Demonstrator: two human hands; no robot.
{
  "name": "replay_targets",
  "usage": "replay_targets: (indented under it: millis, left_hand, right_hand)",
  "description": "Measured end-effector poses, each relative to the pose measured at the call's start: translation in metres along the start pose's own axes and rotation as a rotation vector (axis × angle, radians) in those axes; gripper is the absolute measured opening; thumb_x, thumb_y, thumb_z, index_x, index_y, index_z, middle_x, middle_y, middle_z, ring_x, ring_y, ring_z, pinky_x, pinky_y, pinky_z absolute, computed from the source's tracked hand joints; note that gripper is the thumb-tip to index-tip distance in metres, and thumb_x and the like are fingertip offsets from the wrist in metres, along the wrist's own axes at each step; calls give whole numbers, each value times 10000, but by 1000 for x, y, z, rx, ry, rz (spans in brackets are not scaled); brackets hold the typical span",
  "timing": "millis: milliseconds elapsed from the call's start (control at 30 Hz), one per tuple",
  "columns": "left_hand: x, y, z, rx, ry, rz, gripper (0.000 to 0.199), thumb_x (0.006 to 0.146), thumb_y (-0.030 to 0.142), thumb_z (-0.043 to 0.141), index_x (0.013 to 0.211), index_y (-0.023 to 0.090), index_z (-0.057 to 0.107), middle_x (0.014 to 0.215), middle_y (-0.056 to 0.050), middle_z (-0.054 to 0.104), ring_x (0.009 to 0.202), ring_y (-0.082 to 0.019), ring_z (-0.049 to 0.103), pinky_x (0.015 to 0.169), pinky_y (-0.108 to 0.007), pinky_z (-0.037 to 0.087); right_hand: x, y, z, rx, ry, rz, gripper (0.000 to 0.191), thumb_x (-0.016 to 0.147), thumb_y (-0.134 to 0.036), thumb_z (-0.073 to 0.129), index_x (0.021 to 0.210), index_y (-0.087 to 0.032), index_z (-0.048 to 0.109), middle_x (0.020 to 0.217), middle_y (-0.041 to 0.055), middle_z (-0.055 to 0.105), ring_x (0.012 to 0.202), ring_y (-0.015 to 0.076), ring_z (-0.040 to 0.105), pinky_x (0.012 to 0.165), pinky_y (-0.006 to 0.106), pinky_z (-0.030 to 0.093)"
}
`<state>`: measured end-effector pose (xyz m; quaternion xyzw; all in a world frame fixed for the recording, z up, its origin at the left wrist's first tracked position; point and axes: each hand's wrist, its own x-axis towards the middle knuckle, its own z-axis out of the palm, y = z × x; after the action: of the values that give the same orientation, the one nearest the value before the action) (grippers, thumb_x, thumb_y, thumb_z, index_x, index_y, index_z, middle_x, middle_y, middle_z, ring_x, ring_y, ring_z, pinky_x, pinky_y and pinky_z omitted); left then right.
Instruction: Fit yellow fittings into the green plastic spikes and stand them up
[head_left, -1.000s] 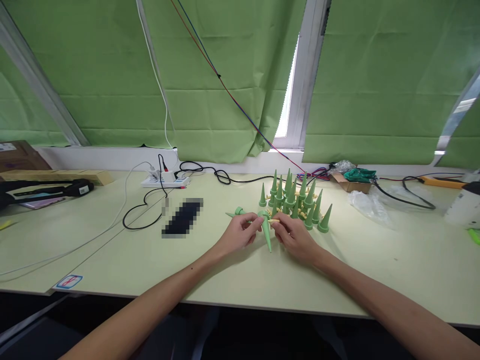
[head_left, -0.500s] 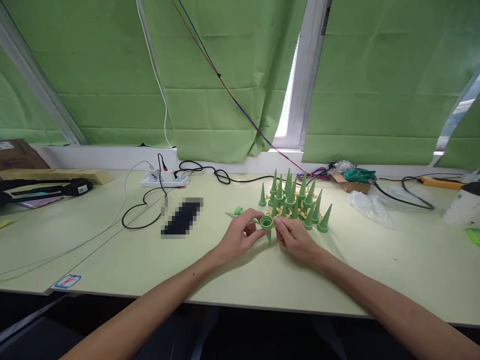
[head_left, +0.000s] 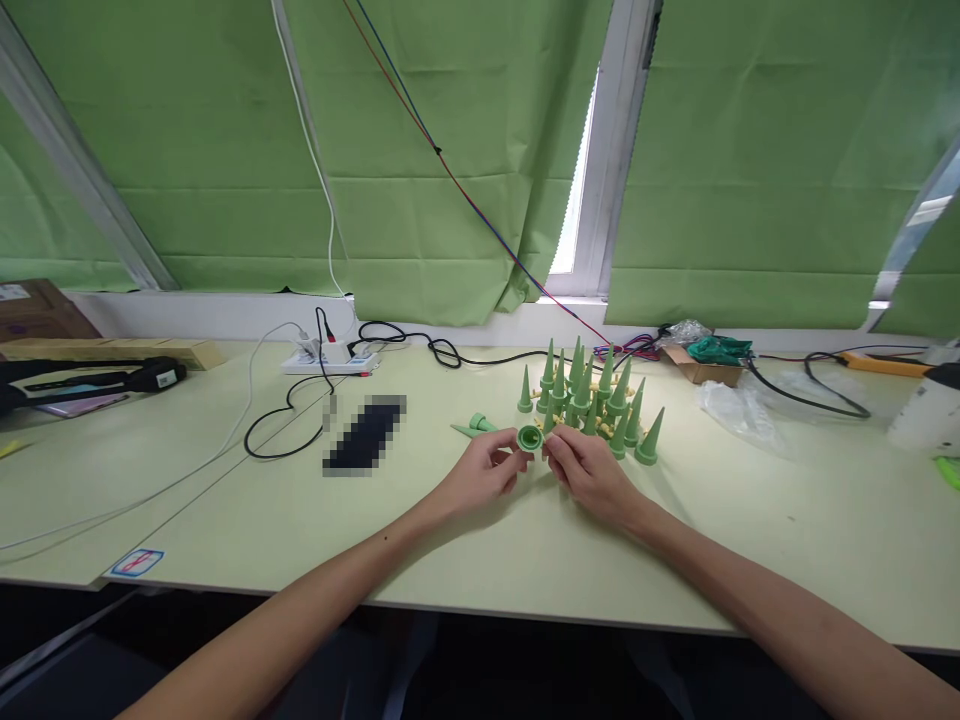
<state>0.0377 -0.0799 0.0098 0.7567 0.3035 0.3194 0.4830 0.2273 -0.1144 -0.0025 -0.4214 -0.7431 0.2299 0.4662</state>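
Note:
My left hand point(head_left: 482, 470) is closed around a hollow green plastic cone spike point(head_left: 530, 440), its round open end turned up towards me. The tip of this spike is out of sight. At the spike's right rim my right hand point(head_left: 592, 470) is closed in a pinch; whatever its fingertips hold is too small to make out. Just behind my left hand lie a loose green spike point(head_left: 466, 431) and a green ring-shaped cap point(head_left: 480, 422). Several green cone spikes point(head_left: 649, 440) stand point-up behind my right hand, with small yellow pieces point(head_left: 541, 424) scattered among them.
A dark, pixelated flat object point(head_left: 366, 435) lies left of my hands. Behind it is a white power strip point(head_left: 330, 362) with cables. A small cardboard box point(head_left: 701, 368) with green plastic and a clear bag point(head_left: 739, 415) are at the right. The table's front edge runs below my forearms.
The spike in my left hand has tilted, and its tip, which showed below the fingers, is now hidden. My left fingers have shifted on it. The right hand stays close to the rim.

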Motion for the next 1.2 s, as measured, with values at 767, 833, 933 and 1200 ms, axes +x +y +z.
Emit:
replay_targets:
  millis: [767, 833, 933, 1200]
  left_hand:
    - [0, 0, -8, -249, -111, -89, 432, 896, 575, 574, 756, 171, 507, 571, 39, 476, 456, -77, 444, 424, -208, 321]
    - [-2, 1, -8, -154, -100, -54, 381, 905, 536, 580, 787, 178, 525, 557, 43, 484, 463, -80, 442, 454, -215, 334]
    - [-4, 2, -7, -21, -79, 1, 309, 916, 487, 580, 873, 182, 575, 571, 50, 466, 482, -83, 416, 474, -221, 321]
    - [-2, -9, -3, 303, 103, 311, 230, 914, 348, 603, 778, 163, 588, 852, -16, 491, 642, -89, 418, 516, -209, 347]
  right_hand:
    - [-3, 4, -1, 28, -100, 27, 411, 1055, -452, 304, 718, -228, 373, 568, -46, 485, 499, 117, 424, 552, 260, 369]
    - [-2, 5, -1, 11, -103, 23, 425, 1058, -436, 303, 696, -225, 374, 563, -43, 480, 501, 118, 427, 559, 266, 367]
    - [-2, 4, -1, -25, -119, 13, 458, 1060, -413, 306, 653, -220, 391, 538, -41, 464, 497, 120, 423, 567, 278, 357]
    - [-1, 3, -1, -83, -99, 22, 511, 1055, -416, 309, 592, -218, 396, 489, -31, 460, 477, 129, 425, 560, 296, 341]
